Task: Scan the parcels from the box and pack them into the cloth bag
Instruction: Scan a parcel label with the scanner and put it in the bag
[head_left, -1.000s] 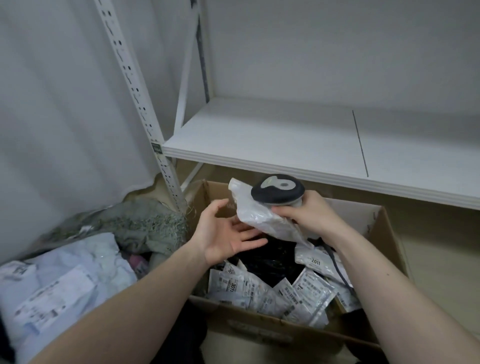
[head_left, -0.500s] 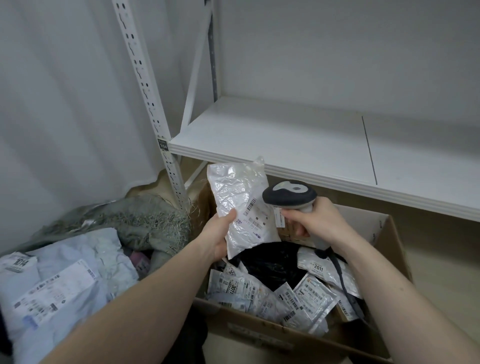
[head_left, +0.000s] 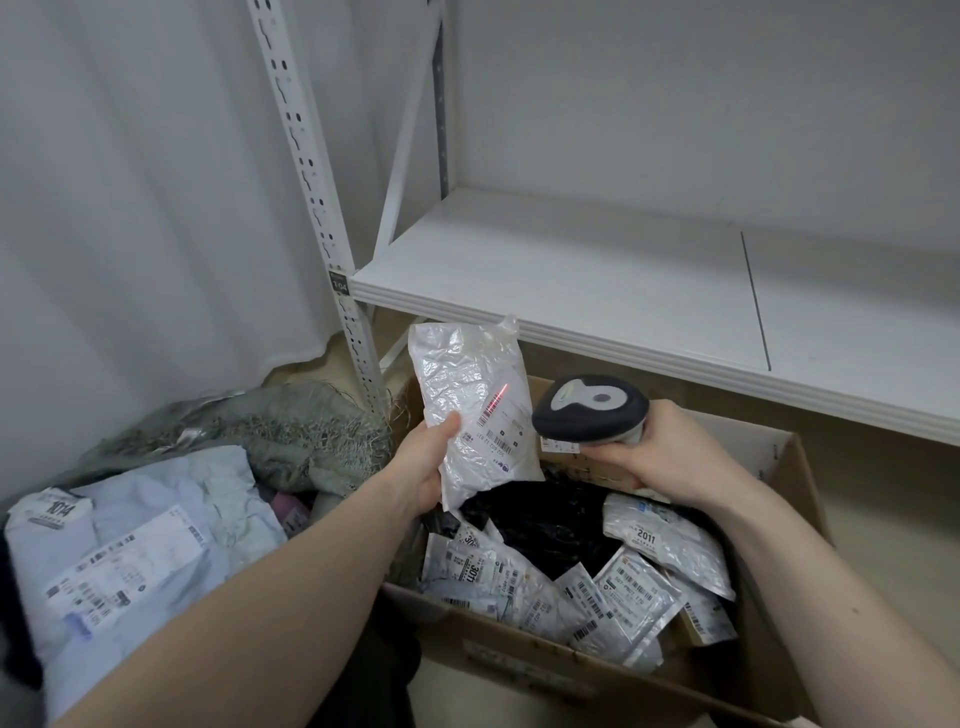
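Since the earlier frame, we have raised the white parcel (head_left: 475, 410) slightly and a red scan line now falls on its barcode label. Our left hand (head_left: 423, 467) grips the parcel by its lower left edge, thumb on the front face, above the box (head_left: 789, 467). Our right hand (head_left: 670, 462) is wrapped around the scanner (head_left: 589, 410), aimed at the label. We judge the crinkled plastic pouch light, soft and slippery; grip an edge firmly. The cloth bag (head_left: 291, 431) lies left, near the box.
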